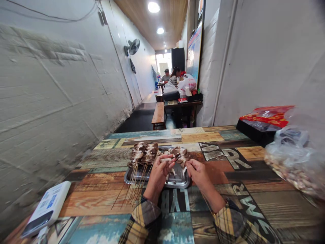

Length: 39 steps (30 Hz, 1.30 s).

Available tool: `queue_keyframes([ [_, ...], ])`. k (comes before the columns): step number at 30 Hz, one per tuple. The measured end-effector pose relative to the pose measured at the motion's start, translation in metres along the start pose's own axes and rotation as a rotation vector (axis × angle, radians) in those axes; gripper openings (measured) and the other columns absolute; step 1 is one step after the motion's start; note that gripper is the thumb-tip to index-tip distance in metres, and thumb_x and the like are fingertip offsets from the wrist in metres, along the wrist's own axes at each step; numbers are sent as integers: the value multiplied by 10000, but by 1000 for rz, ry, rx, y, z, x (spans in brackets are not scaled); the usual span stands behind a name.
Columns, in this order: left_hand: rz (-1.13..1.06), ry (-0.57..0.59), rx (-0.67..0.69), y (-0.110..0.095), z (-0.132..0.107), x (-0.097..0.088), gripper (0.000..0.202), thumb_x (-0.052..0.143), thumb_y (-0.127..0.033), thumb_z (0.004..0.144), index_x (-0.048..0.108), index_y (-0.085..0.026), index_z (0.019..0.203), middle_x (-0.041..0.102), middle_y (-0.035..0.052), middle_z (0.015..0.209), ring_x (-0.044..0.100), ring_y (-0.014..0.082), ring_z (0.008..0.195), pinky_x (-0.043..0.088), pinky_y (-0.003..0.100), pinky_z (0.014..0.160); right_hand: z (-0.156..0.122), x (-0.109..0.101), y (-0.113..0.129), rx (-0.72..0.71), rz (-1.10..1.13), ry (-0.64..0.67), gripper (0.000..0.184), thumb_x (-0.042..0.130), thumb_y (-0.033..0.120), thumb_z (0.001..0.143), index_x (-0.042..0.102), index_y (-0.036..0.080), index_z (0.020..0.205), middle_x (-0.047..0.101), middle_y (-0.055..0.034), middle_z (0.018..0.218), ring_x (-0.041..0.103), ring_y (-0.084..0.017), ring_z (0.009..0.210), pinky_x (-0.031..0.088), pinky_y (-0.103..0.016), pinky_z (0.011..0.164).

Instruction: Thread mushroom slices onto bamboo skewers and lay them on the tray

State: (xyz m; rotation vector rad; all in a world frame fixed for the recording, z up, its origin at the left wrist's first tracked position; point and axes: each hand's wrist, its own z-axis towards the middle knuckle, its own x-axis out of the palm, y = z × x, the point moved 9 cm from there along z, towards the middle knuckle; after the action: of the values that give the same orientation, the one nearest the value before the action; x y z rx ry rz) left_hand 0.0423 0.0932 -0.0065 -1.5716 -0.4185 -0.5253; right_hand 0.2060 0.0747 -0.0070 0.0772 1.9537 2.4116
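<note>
A metal tray [175,185] sits on the table in front of me. Skewers of brown and white mushrooms [143,152] are piled on its left side, their thin bamboo sticks [134,184] pointing toward me past the rim. My left hand [161,169] is closed over the tray, with a pale mushroom piece [166,159] at its fingertips. Close by, my right hand [198,172] pinches at a bunch of mushrooms [181,155]. A thin bamboo skewer [205,200] runs out below that hand along the wrist. The fingers partly hide the mushrooms and the pinch point.
A white device with a dark screen [47,208] lies at the table's left edge. To the right are a plastic bag of small pale pieces [296,162] and a black box with red packaging [261,123]. Farther back stand a bench [158,113], another table and two seated people.
</note>
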Motion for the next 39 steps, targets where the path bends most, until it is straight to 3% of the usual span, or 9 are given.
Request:
queue_keyframes([
  [5, 38, -62, -8, 3, 3, -10, 252, 755, -300, 675, 649, -132, 829, 716, 100, 934, 683, 178, 803, 523, 258, 695, -4, 3, -5, 52, 6, 67, 353, 543, 502, 822, 566, 179, 681, 433, 67, 465, 351, -79, 398, 267, -200, 397],
  [9, 135, -151, 35, -2, 2, -18, 267, 775, -324, 640, 709, -116, 794, 683, 46, 756, 558, 73, 575, 402, 165, 487, -9, 9, -5, 74, 3, 131, 352, 545, 507, 825, 589, 176, 713, 437, 71, 468, 320, -64, 370, 253, -189, 366],
  [11, 123, -183, 33, -3, 0, -19, 277, 788, -303, 619, 713, -136, 826, 673, 27, 753, 516, 54, 543, 360, 153, 458, -10, 10, -3, 80, 9, 138, 351, 556, 512, 814, 592, 174, 724, 438, 72, 466, 317, -61, 365, 245, -184, 358],
  [14, 84, -216, 17, -4, -2, -19, 349, 810, -259, 586, 693, -180, 905, 673, 8, 778, 532, 59, 582, 348, 142, 465, -10, 9, -2, 101, 31, 119, 355, 578, 523, 788, 581, 175, 716, 440, 73, 461, 325, -60, 365, 253, -179, 353],
  [18, 77, -237, -14, -1, -2, -21, 304, 822, -267, 566, 679, -164, 813, 662, 1, 731, 516, 54, 564, 292, 136, 432, -9, 8, -3, 112, 33, 102, 348, 574, 515, 792, 579, 176, 713, 433, 76, 457, 321, -62, 366, 254, -184, 355],
  [25, -30, -103, -55, 4, 2, -11, 217, 780, -242, 626, 696, -137, 796, 687, 39, 815, 573, 96, 661, 361, 192, 513, -7, 2, -10, 110, -2, 57, 357, 559, 519, 805, 585, 178, 704, 436, 66, 461, 335, -73, 374, 249, -200, 366],
  [33, -70, -94, -28, 3, 3, -11, 213, 748, -72, 577, 710, -130, 778, 685, 33, 806, 592, 103, 733, 424, 205, 651, -7, 5, -18, 126, 18, 80, 342, 560, 498, 814, 562, 175, 699, 423, 75, 442, 316, -62, 352, 242, -192, 352],
  [39, -109, -94, -44, 7, 4, -16, 232, 825, -189, 575, 698, -129, 760, 678, 21, 769, 590, 96, 691, 432, 205, 634, -11, 11, -11, 131, -24, 126, 346, 567, 500, 804, 567, 172, 694, 442, 70, 450, 336, -65, 361, 238, -193, 368],
])
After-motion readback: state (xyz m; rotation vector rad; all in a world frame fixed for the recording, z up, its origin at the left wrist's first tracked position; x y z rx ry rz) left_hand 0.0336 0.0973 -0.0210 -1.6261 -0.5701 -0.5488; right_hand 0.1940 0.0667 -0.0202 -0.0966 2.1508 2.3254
